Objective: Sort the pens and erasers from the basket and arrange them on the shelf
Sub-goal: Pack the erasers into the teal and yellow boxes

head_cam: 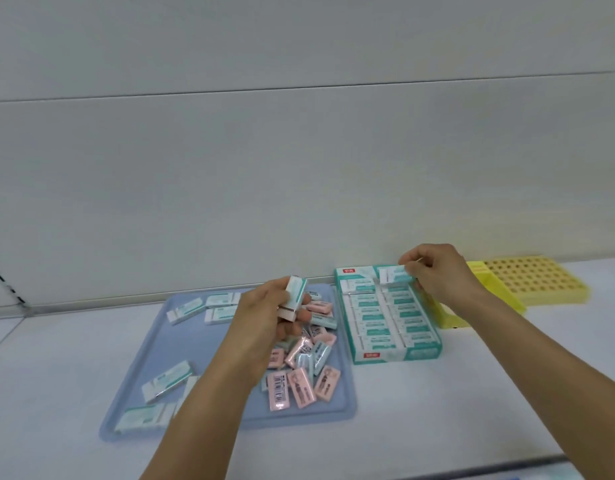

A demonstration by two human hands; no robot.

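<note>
A pale blue tray (pixel 344 407) lies on the white shelf and holds several loose erasers, white-and-teal ones at its left and a heap of pink and mint ones (pixel 300 368) at its right. My left hand (pixel 268 320) hovers above the heap and grips a small stack of erasers (pixel 294 299), teal-sleeved on top. Right of the tray stands a teal display box (pixel 399 356) filled with rows of white-and-teal erasers. My right hand (pixel 441 275) pinches one white-and-teal eraser (pixel 394 274) at the box's far right corner.
A yellow holder (pixel 534 282) with a grid of round holes lies behind and to the right of the box, against the shelf's back wall. The shelf's front edge shows dark at the lower right.
</note>
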